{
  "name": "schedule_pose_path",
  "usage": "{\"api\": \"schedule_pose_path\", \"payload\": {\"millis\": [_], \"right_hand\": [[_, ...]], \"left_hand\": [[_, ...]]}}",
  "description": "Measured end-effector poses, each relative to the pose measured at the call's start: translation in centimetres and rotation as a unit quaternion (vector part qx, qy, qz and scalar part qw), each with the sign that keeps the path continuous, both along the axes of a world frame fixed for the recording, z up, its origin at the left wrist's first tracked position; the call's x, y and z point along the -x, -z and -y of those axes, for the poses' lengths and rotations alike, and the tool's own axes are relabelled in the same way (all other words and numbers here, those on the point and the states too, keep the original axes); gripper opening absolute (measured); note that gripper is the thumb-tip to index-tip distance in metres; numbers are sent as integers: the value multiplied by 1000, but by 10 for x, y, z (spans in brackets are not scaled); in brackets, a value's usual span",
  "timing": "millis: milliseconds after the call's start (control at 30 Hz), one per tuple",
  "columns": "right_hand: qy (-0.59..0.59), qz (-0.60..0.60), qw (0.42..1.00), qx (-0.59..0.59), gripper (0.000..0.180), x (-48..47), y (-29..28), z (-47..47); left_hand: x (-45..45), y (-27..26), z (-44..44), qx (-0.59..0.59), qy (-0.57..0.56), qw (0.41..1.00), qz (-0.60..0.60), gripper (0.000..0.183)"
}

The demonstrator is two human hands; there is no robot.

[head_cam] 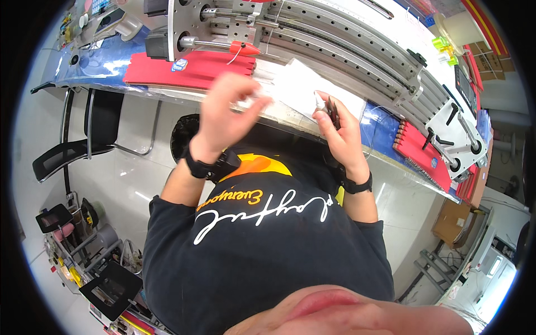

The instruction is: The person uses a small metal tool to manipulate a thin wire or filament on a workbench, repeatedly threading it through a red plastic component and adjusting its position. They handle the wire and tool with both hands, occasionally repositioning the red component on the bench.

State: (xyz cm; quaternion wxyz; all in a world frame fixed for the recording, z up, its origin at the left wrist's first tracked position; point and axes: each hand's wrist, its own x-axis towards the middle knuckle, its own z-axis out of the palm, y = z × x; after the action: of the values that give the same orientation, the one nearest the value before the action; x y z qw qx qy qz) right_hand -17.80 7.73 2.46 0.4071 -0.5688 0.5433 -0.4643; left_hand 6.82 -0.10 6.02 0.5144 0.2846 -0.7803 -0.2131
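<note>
My left hand [229,111] is raised at the table's front edge, blurred by motion, thumb and forefinger curled close to each other. Whether something small sits between the fingertips cannot be made out. In my right hand [342,134] are two things: a small tube with a white pointed nozzle [319,101], its tip upward, and a dark pointed hand tool [333,112], perhaps snips or tweezers. White paper sheets [299,86] lie on the table just beyond both hands. Behind them runs a metal linear-rail machine [335,46] with a red cone [244,48] on its near shaft.
Red strips [188,71] lie to the left on the blue table cover [98,67]. More red strips [423,155] lie to the right. A black chair [100,121] stands at left, and a cardboard box [454,222] at lower right. A thin cord hangs beside my right hand.
</note>
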Motion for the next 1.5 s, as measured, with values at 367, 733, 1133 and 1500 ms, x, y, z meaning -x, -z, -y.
{"api": "schedule_pose_path", "payload": {"millis": [367, 733, 1133, 1500], "right_hand": [[-66, -27, 997, 26, 36, -37, -43, 36], [-77, 31, 976, 203, 38, -56, -18, 65], [-131, 71, 977, 154, 34, -54, -20, 68], [-162, 6, 977, 137, 42, -68, -10, 44]], "left_hand": [[-29, -31, 61, 98, -102, 974, 179, 16], [-21, -76, 74, 75, -63, 947, 305, 11], [-22, -66, 42, 70, -72, 962, 253, 5], [-35, 2, 22, -250, -26, 966, 67, 11]]}}
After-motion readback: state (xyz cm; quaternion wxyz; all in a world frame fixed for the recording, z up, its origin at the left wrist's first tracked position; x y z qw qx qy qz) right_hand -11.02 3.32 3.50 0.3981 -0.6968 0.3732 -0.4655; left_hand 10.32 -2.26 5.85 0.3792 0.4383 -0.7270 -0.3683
